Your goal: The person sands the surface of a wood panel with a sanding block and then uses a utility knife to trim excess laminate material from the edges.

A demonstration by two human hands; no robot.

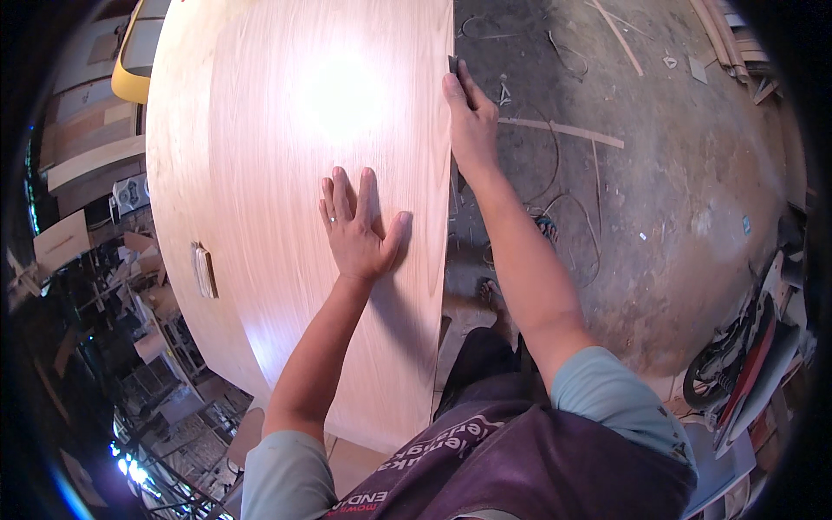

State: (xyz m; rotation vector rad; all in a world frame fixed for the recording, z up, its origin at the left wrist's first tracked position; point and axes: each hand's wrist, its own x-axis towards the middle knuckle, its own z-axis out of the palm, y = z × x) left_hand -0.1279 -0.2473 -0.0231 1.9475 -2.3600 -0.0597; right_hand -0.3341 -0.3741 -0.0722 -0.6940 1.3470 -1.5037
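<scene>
A large pale wood-grain board (pixel 286 286) lies in front of me, a bright glare on its far half. My left hand (pixel 357 230) rests flat on its face, fingers spread, a ring on one finger. At the board's right edge, my right hand (pixel 473 121) grips a small dark flat piece (pixel 453 65) between thumb and fingers. That piece touches the edge; most of it is hidden by the hand, so its kind is unclear. A small bundle of thin wooden strips (pixel 204 270) lies toward the board's left side.
Beyond the right edge is a concrete floor (pixel 667 217) with a cord (pixel 598 234), a thin wooden strip (pixel 572 133) and scraps. Offcuts (pixel 147 251) clutter the left side. A yellow curved frame (pixel 130 87) stands at the far left; a motorbike (pixel 737 364) is at the right.
</scene>
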